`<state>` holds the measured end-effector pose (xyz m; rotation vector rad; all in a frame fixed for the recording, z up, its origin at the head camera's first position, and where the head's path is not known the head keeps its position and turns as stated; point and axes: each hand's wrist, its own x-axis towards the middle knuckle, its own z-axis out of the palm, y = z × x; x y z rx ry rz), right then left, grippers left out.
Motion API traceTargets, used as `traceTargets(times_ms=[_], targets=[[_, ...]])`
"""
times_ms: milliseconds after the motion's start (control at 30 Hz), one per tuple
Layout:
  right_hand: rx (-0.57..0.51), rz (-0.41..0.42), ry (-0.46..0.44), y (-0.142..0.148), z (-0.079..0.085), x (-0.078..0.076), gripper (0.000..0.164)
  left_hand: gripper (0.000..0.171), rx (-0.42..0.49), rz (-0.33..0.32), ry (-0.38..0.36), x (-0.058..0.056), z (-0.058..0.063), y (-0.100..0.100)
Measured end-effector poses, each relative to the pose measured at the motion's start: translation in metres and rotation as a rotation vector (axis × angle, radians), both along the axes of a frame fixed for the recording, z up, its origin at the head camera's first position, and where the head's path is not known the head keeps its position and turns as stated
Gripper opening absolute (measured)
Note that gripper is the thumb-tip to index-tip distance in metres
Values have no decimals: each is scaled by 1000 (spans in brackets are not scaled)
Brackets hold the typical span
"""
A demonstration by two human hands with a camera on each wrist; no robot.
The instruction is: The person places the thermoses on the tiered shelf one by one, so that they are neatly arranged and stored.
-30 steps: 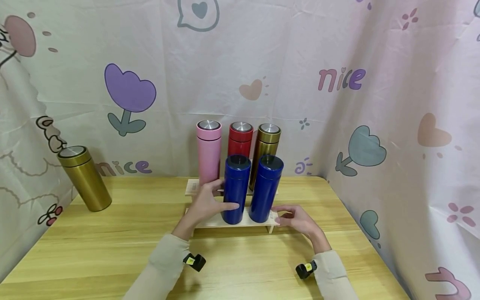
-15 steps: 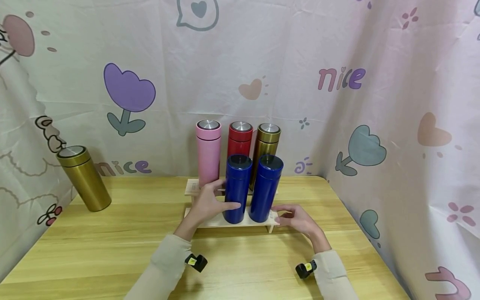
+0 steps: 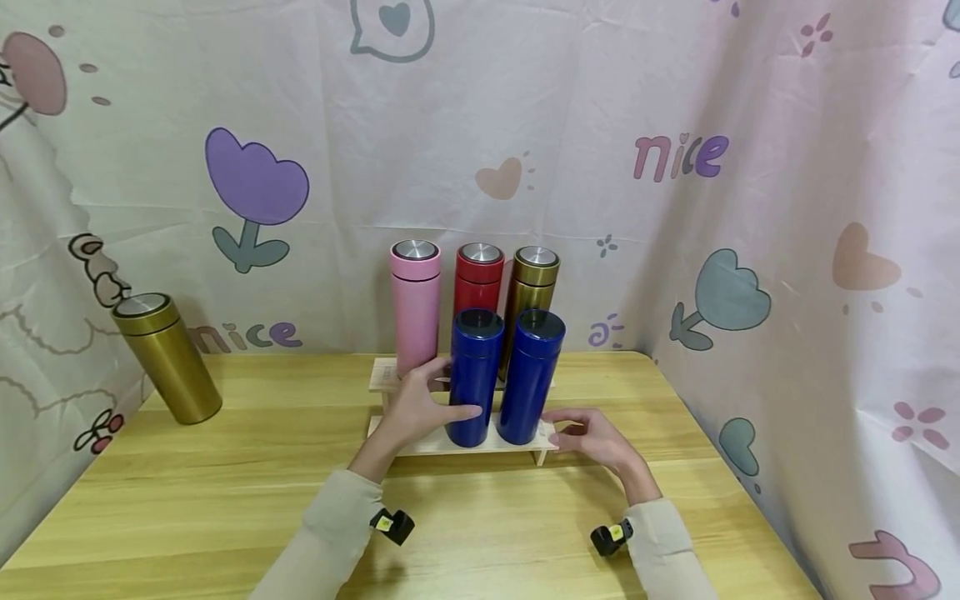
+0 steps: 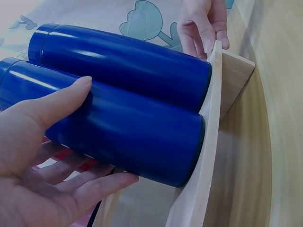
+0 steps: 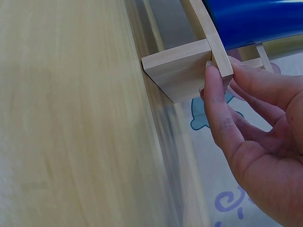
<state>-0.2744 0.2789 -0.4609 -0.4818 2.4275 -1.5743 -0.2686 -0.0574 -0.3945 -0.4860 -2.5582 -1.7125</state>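
My left hand (image 3: 411, 407) grips a blue thermos (image 3: 474, 379) standing on the lower step of a small wooden rack (image 3: 423, 444), the thumb in front and the fingers round its far side. In the left wrist view the base of this thermos (image 4: 142, 137) meets the board. A second blue thermos (image 3: 529, 383) stands close on its right. My right hand (image 3: 597, 439) pinches the right end of the lower board (image 5: 220, 56) between thumb and fingers. Behind, a pink thermos (image 3: 417, 325), a red thermos (image 3: 479, 287) and a gold thermos (image 3: 533, 287) stand on the upper step, the latter two partly hidden.
Another gold thermos (image 3: 171, 362) stands alone at the left of the wooden table (image 3: 247, 467). A printed cloth (image 3: 375, 150) hangs behind the table and along its sides. Black wrist cameras sit on both sleeves.
Between the two earlier frames my left hand shifted the left blue thermos slightly right, towards the other blue one. Since then it stays in place. My right hand keeps its hold on the board.
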Motion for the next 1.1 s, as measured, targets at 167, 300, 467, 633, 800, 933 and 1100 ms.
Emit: traceTargets(times_ms=[167, 300, 467, 633, 800, 933, 1100], targets=[[4, 5, 3, -1, 1, 0, 44, 87, 18, -9, -6, 0, -2, -1], [6, 7, 5, -2, 1, 0, 44, 84, 45, -22, -2, 1, -5, -3], [10, 9, 8, -2, 2, 0, 45, 79, 66, -30, 14, 3, -8, -11], [-6, 5, -4, -3, 1, 0, 44, 74, 81, -42, 18, 7, -10, -26], [-13, 2, -11, -3, 1, 1, 43, 69, 64, -35, 51, 10, -11, -48], [-10, -4, -13, -3, 2, 1, 43, 69, 32, -7, 56, 13, -10, -68], [-6, -5, -13, -1, 1, 1, 43, 70, -11, 40, 88, 16, -7, -94]])
